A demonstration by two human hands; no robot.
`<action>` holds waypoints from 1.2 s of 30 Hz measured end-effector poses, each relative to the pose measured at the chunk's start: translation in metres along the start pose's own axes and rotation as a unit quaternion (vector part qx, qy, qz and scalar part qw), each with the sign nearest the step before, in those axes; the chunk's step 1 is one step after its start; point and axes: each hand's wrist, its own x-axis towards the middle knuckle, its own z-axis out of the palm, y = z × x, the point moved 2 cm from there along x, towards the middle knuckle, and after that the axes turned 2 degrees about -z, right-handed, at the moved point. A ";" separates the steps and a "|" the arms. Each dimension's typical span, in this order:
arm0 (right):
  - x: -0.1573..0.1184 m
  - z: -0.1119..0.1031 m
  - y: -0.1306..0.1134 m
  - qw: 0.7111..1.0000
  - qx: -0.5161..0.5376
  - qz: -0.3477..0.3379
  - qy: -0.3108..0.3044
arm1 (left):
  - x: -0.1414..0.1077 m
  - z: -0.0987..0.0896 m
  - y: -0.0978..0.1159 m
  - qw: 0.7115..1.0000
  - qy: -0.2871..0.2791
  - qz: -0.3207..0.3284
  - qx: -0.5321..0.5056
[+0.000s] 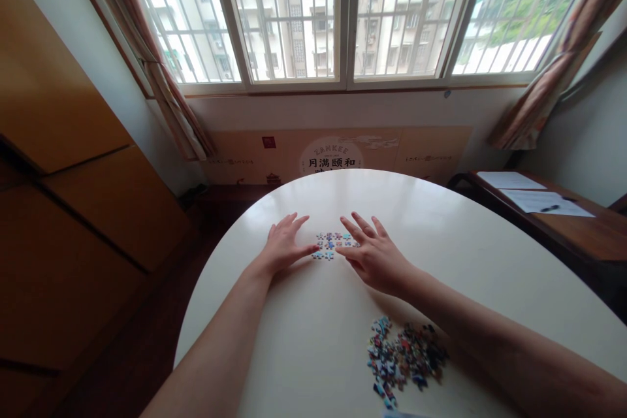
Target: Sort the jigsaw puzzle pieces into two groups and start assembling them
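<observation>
Flat cluster of small multicoloured jigsaw pieces (330,244), long axis left-right, lies between the person's left hand (283,245) and right hand (379,258), both spread open, the right overlapping its edge.

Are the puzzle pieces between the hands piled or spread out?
Spread out: the puzzle pieces lie in rough rows on the table, between the left hand and right hand.

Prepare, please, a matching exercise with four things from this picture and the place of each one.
1. Pile of jigsaw pieces
2. Small rows of jigsaw pieces
3. Paper sheets
4. Left curtain

A. On the brown wooden desk
B. Beside the window
C. Near the right forearm
D. Mostly between the left hand and right hand

Pairs: 1-C, 2-D, 3-A, 4-B.
</observation>
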 end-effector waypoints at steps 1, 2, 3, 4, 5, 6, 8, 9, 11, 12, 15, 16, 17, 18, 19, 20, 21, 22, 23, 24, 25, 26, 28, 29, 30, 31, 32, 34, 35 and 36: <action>0.000 0.001 0.000 1.000 0.001 -0.003 -0.002 | 0.000 0.000 -0.001 1.000 0.000 0.001 0.000; 0.000 0.002 -0.001 1.000 0.001 -0.006 -0.003 | 0.001 0.001 -0.001 1.000 0.001 0.002 -0.001; 0.000 0.003 -0.001 1.000 -0.001 -0.008 -0.003 | 0.001 0.002 -0.002 1.000 0.004 0.004 -0.001; 0.000 0.002 0.000 1.000 -0.003 -0.009 0.000 | 0.002 0.002 -0.003 1.000 0.007 0.006 -0.002; 0.001 0.001 0.001 1.000 -0.008 -0.007 0.006 | 0.003 0.003 -0.004 1.000 0.011 0.006 -0.003; 0.001 -0.003 0.003 1.000 -0.014 -0.005 0.015 | 0.004 0.004 -0.005 1.000 0.017 0.006 -0.006; 0.003 -0.015 0.008 0.999 -0.026 0.001 0.037 | 0.007 0.005 -0.007 0.999 0.028 0.004 -0.014; 0.003 -0.024 0.010 0.999 -0.031 0.001 0.044 | 0.008 0.006 -0.008 0.999 0.036 0.003 -0.020; 0.002 -0.043 0.013 0.999 -0.021 -0.001 0.049 | 0.011 0.007 -0.011 0.998 0.053 0.006 -0.033; 0.000 -0.052 0.012 1.000 0.000 -0.014 0.028 | 0.013 0.008 -0.012 0.997 0.063 0.008 -0.040; -0.012 -0.069 0.003 0.989 0.083 -0.076 -0.097 | 0.017 0.010 -0.016 0.994 0.089 0.015 -0.061; -0.019 -0.072 -0.001 0.982 0.103 -0.097 -0.129 | 0.018 0.011 -0.017 0.993 0.096 0.017 -0.068; -0.026 -0.073 -0.005 0.976 0.115 -0.108 -0.152 | 0.018 0.011 -0.018 0.992 0.103 0.020 -0.075; -0.034 -0.073 -0.007 0.971 0.121 -0.116 -0.172 | 0.019 0.011 -0.018 0.990 0.110 0.022 -0.080; -0.041 -0.072 -0.008 0.967 0.125 -0.120 -0.186 | 0.019 0.011 -0.018 0.989 0.118 0.023 -0.085; -0.047 -0.070 -0.008 0.965 0.131 -0.122 -0.193 | 0.019 0.009 -0.016 0.988 0.128 0.024 -0.088; -0.053 -0.068 -0.007 0.963 0.138 -0.123 -0.197 | 0.019 0.007 -0.014 0.986 0.141 0.026 -0.089; -0.057 -0.066 -0.005 0.961 0.148 -0.124 -0.197 | 0.017 0.004 -0.011 0.983 0.159 0.031 -0.088; -0.060 -0.064 -0.002 0.959 0.159 -0.127 -0.197 | 0.016 0.001 -0.008 0.979 0.180 0.038 -0.084; -0.063 -0.063 0.000 0.957 0.170 -0.130 -0.196 | 0.013 -0.003 -0.003 0.975 0.203 0.047 -0.077; -0.064 -0.061 0.003 0.955 0.177 -0.134 -0.196 | 0.011 -0.008 0.003 0.971 0.223 0.057 -0.067; -0.064 -0.060 0.005 0.954 0.182 -0.137 -0.194 | 0.007 -0.012 0.009 0.968 0.235 0.066 -0.058; -0.064 -0.059 0.008 0.956 0.178 -0.141 -0.185 | 0.001 -0.019 0.024 0.972 0.219 0.076 -0.044; -0.063 -0.059 0.009 0.958 0.173 -0.140 -0.178 | -0.003 -0.021 0.033 0.977 0.190 0.084 -0.039; -0.062 -0.059 0.009 0.961 0.168 -0.139 -0.173 | -0.006 -0.023 0.043 0.982 0.159 0.099 -0.030; -0.062 -0.059 0.010 0.962 0.162 -0.138 -0.169 | -0.011 -0.024 0.054 0.984 0.129 0.123 -0.022; -0.061 -0.060 0.010 0.963 0.158 -0.138 -0.168 | -0.016 -0.025 0.065 0.983 0.104 0.148 -0.017; -0.060 -0.060 0.009 0.965 0.153 -0.138 -0.164 | -0.026 -0.025 0.088 0.979 0.052 0.198 -0.012; -0.060 -0.061 0.009 0.966 0.152 -0.137 -0.160 | -0.031 -0.023 0.099 0.974 0.014 0.227 -0.005; -0.060 -0.061 0.008 0.966 0.153 -0.135 -0.157 | -0.036 -0.021 0.109 0.968 -0.028 0.251 0.002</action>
